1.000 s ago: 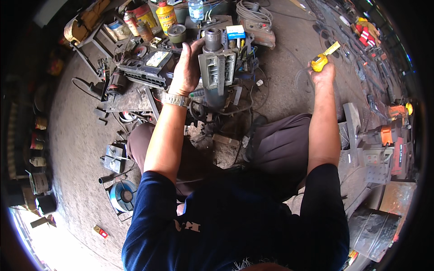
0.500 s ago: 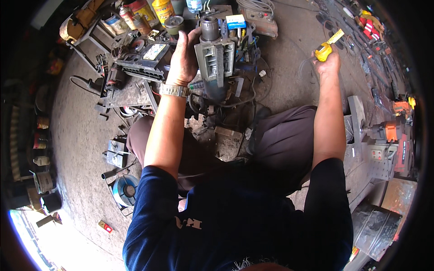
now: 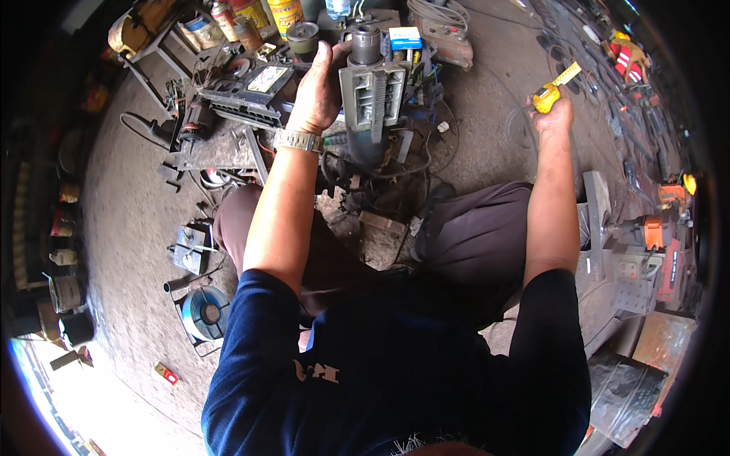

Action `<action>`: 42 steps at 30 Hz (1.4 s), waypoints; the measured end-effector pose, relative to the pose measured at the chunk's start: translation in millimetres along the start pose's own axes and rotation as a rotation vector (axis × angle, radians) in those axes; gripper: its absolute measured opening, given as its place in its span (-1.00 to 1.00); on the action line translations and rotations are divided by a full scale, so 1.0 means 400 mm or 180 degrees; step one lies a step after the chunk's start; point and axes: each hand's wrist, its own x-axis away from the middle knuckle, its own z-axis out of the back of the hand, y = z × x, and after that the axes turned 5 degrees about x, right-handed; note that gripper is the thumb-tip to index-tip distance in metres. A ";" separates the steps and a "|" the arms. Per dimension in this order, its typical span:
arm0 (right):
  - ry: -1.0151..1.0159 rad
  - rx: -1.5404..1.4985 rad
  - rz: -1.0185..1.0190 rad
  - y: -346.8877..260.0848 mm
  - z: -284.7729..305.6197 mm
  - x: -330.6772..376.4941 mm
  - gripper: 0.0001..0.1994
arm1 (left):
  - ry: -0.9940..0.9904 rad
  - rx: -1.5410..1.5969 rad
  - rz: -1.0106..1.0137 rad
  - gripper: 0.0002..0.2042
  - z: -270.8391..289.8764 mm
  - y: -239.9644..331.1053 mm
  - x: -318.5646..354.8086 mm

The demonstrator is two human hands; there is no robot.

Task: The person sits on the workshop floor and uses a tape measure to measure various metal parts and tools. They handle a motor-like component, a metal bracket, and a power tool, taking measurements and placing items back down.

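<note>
So the main thing here is a grey metal machine part (image 3: pixel 372 95), a blocky casting with a toothed strip down its face and a round socket on its far end, sitting upright on the floor (image 3: pixel 129 228) just past the person's knees. The left hand (image 3: pixel 319 87) is laid flat against its left side, fingers (image 3: pixel 323 57) wrapped around the far edge, so it's gripping the casting rather than just touching it. There's a metal wristwatch (image 3: pixel 299 140) on that wrist.

Off to the right and well apart from the part, the right hand (image 3: pixel 553 114) is raised with its fingers closed around a yellow tape measure (image 3: pixel 546 97), a short bit of yellow blade sticking out toward the far right.

Just left of the casting lies a dark flat panel with a pale label (image 3: pixel 251 95). Far side has a few cans and a yellow tin (image 3: pixel 285 11), plus a blue and white box (image 3: pixel 404 36) touching the part's far right corner. Near left on the floor there's a blue wire spool (image 3: pixel 205 311). Over at the right edge sits an orange and grey power tool (image 3: pixel 646 232).
</note>
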 end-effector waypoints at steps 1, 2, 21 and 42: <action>-0.0010 0.0011 0.0001 -0.001 0.002 -0.005 -0.67 | 0.0028 0.0026 0.0010 -0.30 0.003 -0.002 -0.005; -0.0004 0.0027 -0.0010 -0.006 0.007 -0.010 -0.66 | 0.0057 0.0051 0.0018 -0.30 0.006 -0.004 -0.010; -0.0051 0.0353 0.0019 0.022 -0.018 -0.021 -0.66 | 0.0156 -0.1095 -0.0372 -0.31 0.027 -0.010 -0.029; -0.0027 0.0127 -0.0061 0.015 -0.024 0.008 -0.69 | 0.0227 -0.0533 -0.0149 -0.34 0.002 -0.007 -0.013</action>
